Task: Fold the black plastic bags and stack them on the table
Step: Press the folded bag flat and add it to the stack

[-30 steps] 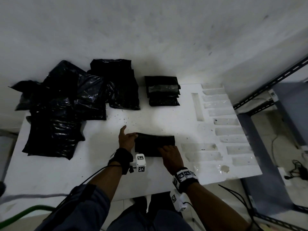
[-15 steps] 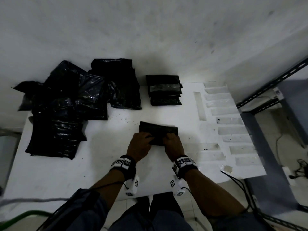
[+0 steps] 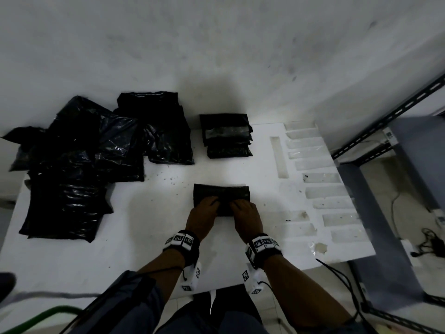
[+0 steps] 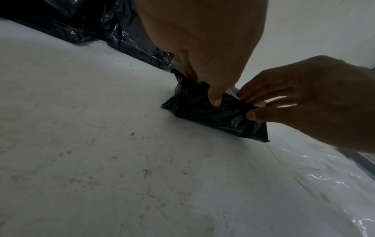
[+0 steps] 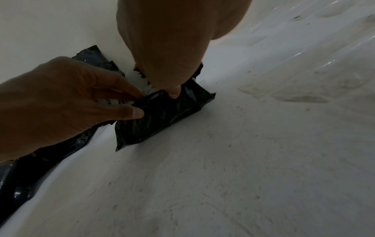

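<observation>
A small folded black bag (image 3: 221, 192) lies on the white table (image 3: 134, 237) just beyond my two hands. My left hand (image 3: 212, 206) and right hand (image 3: 238, 206) sit side by side on its near half. In the left wrist view, the left hand (image 4: 202, 89) has its thumb down on the bag (image 4: 213, 118) and its fingers behind the fold. In the right wrist view, the right hand (image 5: 162, 85) pinches the bag (image 5: 154, 121) the same way. A stack of folded bags (image 3: 226, 136) stands against the wall. Loose black bags (image 3: 79, 165) are heaped at the left.
Strips of clear plastic (image 3: 322, 196) cover the table's right part. A dark metal shelf frame (image 3: 385, 116) stands past the table's right edge, with cables on the floor (image 3: 431, 242). The wall runs close behind the table.
My left hand has left the bag's left end and come onto it beside my right hand. The bag now lies a little farther from me. Little has moved in the last half second.
</observation>
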